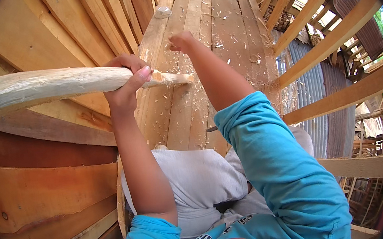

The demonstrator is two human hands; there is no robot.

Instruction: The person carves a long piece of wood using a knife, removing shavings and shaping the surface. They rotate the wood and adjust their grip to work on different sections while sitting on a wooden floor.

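Observation:
My left hand [128, 82] is wrapped around a thick, pale, peeled wooden pole [49, 87], close to its right end. The pole runs out to the left rim of the view and bends slightly. Beyond my grip it narrows to a thinner, carved tip [172, 78] with rough cut faces. My right hand [181, 42] is closed in a fist, apart from the pole, past its carved tip and over the plank floor. Whatever is in that fist, if anything, is hidden. A thin dark piece [212, 129] pokes out beside my right sleeve; its kind is unclear.
Wood shavings [218, 45] lie scattered over the plank floor [177, 116]. A small whitish rounded object [162, 12] sits at the far left. A plank wall [46, 185] stands close on my left. Wooden railing slats [331, 50] line the right, with corrugated metal sheets [310, 90] beyond.

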